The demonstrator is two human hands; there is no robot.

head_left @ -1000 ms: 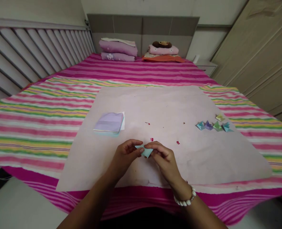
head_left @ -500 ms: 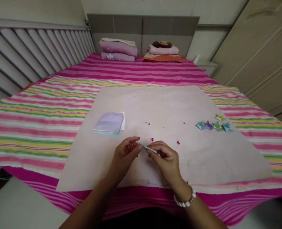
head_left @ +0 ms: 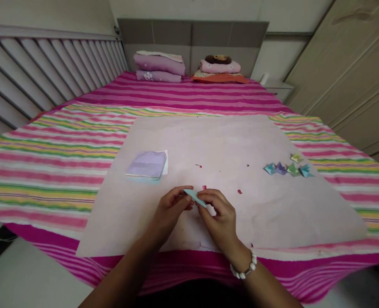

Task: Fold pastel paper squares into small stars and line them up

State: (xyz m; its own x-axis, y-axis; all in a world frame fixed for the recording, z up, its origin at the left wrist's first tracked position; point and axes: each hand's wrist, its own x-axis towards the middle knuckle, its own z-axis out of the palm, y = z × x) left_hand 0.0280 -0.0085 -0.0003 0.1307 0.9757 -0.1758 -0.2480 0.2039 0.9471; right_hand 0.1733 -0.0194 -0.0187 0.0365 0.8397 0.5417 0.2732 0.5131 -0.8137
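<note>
A small folded piece of light blue paper (head_left: 195, 197) is held between my two hands, above the near middle of a large pale sheet (head_left: 208, 145). My left hand (head_left: 173, 205) pinches its left end between thumb and fingers. On the other side, my right hand (head_left: 220, 214) grips the right end, with thumb below and fingertips on top. A bracelet of white beads (head_left: 244, 267) circles my right wrist. Just beyond the paper lies a small red scrap (head_left: 204, 187), partly hidden by my fingers.
Left on the sheet is a stack of square paper (head_left: 147, 164), lilac on top. Several folded paper shapes, among them a purple one (head_left: 281, 168), sit at right. Another red scrap (head_left: 239, 191) lies nearby. Folded bedding (head_left: 159, 64) is piled by the headboard (head_left: 170, 32).
The blue paper has tilted, so more of its flat face shows. My hands have drawn slightly closer together, the right one shifting a little left.
</note>
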